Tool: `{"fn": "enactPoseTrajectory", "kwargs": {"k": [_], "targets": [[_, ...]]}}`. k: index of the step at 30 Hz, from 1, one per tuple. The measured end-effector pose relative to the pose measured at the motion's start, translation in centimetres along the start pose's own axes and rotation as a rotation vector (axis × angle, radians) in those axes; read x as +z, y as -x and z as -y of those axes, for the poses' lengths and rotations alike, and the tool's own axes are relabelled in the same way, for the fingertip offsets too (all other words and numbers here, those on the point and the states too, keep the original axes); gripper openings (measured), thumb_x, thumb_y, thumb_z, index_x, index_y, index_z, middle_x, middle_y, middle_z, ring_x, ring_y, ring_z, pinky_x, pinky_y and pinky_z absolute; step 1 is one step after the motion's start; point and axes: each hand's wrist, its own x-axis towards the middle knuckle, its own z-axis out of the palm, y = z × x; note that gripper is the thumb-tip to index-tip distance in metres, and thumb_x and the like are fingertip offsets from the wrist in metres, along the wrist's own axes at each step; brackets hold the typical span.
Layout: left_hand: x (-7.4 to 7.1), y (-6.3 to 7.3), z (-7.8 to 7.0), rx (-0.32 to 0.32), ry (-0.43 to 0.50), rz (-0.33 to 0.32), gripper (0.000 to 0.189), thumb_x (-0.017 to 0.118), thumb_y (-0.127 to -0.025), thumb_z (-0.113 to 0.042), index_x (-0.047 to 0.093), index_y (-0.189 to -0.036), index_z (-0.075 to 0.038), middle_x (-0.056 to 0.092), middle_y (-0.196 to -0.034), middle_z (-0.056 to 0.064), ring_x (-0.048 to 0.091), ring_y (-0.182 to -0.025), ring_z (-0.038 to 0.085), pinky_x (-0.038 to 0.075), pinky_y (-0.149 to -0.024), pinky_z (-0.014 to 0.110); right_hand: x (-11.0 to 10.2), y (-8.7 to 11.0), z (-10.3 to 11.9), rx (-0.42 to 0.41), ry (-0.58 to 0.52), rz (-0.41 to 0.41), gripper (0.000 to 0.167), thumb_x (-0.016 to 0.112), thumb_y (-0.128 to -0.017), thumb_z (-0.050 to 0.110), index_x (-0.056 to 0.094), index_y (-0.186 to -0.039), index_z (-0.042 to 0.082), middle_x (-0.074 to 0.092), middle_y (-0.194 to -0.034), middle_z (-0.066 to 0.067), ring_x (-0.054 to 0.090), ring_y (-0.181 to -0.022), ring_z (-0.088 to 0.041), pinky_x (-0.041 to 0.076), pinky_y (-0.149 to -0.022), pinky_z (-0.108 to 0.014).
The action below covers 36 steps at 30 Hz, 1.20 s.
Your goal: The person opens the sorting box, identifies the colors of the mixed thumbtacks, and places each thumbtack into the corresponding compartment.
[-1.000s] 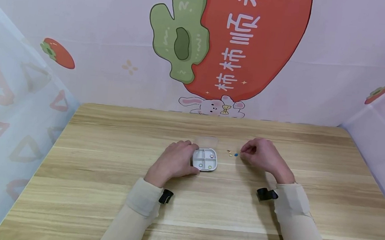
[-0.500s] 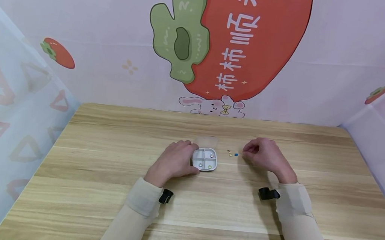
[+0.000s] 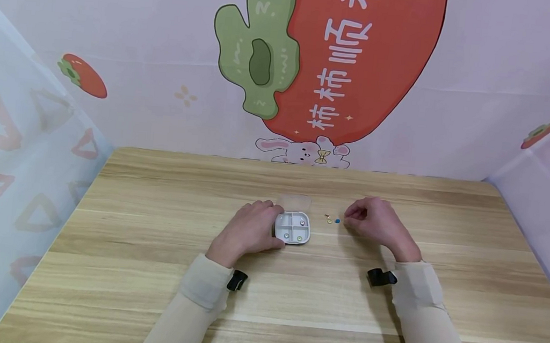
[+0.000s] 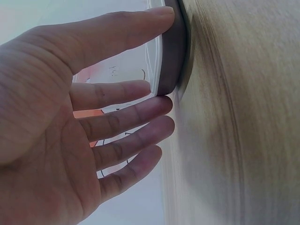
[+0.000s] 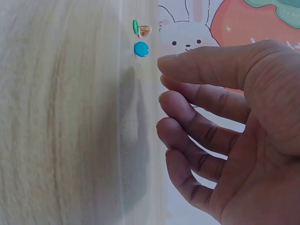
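A small white organizer box (image 3: 291, 235) with several compartments lies on the wooden table, its clear lid (image 3: 297, 201) folded back. Small round tacks sit in some compartments. My left hand (image 3: 250, 227) holds the box at its left side, thumb at the near edge and index finger at the far corner. Right of the box lie a blue thumbtack (image 5: 141, 49), a green thumbtack (image 5: 135, 26) and another gold-coloured one (image 5: 146, 31). My right hand (image 3: 376, 222) hovers just right of the blue tack, fingers loosely bent, thumb and index tips close together; nothing shows between them.
The wooden table (image 3: 293, 313) reaches back to a printed cloth backdrop (image 3: 163, 109) with a persimmon and a rabbit. Cloth sides rise at the left and right. A black strap piece hangs at each sleeve cuff.
My right hand drew slightly right, away from the blue thumbtack, then came back left towards it. The left hand and the box have stayed put.
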Motion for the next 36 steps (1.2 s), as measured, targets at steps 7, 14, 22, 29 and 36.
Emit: {"fn": "enactPoseTrajectory", "kwargs": {"k": [7, 14, 22, 29, 36], "targets": [[-0.1, 0.0, 0.0, -0.004, 0.005, 0.006, 0.066, 0.089, -0.079, -0.036, 0.064, -0.131, -0.005, 0.065, -0.114, 0.008, 0.056, -0.095, 0.024, 0.047, -0.092, 0.043, 0.4, -0.2, 0.1, -0.011, -0.005, 0.012, 0.006, 0.077, -0.087, 0.006, 0.077, -0.093, 0.006, 0.068, -0.083, -0.001, 0.060, -0.078, -0.018, 0.050, -0.073, -0.035], [0.0, 0.0, 0.0, -0.007, 0.011, 0.009, 0.066, 0.089, -0.079, -0.036, 0.064, -0.131, -0.005, 0.064, -0.116, 0.008, 0.056, -0.096, 0.024, 0.046, -0.093, 0.043, 0.9, -0.4, 0.2, -0.007, 0.001, 0.035, 0.006, 0.078, -0.087, 0.007, 0.077, -0.094, 0.008, 0.067, -0.084, -0.002, 0.058, -0.078, -0.019, 0.049, -0.072, -0.035], [0.0, -0.1, 0.0, -0.010, 0.009, 0.013, 0.066, 0.088, -0.079, -0.036, 0.063, -0.132, -0.005, 0.064, -0.118, 0.008, 0.056, -0.098, 0.024, 0.046, -0.094, 0.044, 1.3, -0.5, 0.3, -0.020, 0.019, 0.031, 0.004, 0.077, -0.087, 0.007, 0.076, -0.092, 0.009, 0.066, -0.082, -0.001, 0.058, -0.077, -0.019, 0.047, -0.070, -0.035], [0.0, -0.1, 0.0, -0.009, 0.013, 0.016, 0.066, 0.088, -0.080, -0.036, 0.063, -0.132, -0.005, 0.064, -0.118, 0.009, 0.055, -0.097, 0.024, 0.046, -0.093, 0.044, 1.5, -0.6, 0.4, -0.019, 0.037, 0.030, 0.005, 0.076, -0.088, 0.006, 0.076, -0.092, 0.009, 0.065, -0.082, -0.001, 0.057, -0.077, -0.019, 0.047, -0.070, -0.035], [0.0, -0.1, 0.0, -0.009, 0.012, 0.017, 0.066, 0.089, -0.079, -0.035, 0.063, -0.132, -0.005, 0.064, -0.116, 0.008, 0.055, -0.096, 0.024, 0.046, -0.094, 0.044, 1.7, -0.6, 0.6, -0.021, 0.061, 0.026, 0.004, 0.076, -0.089, 0.007, 0.077, -0.093, 0.007, 0.065, -0.082, -0.001, 0.057, -0.076, -0.019, 0.046, -0.070, -0.035]]}}
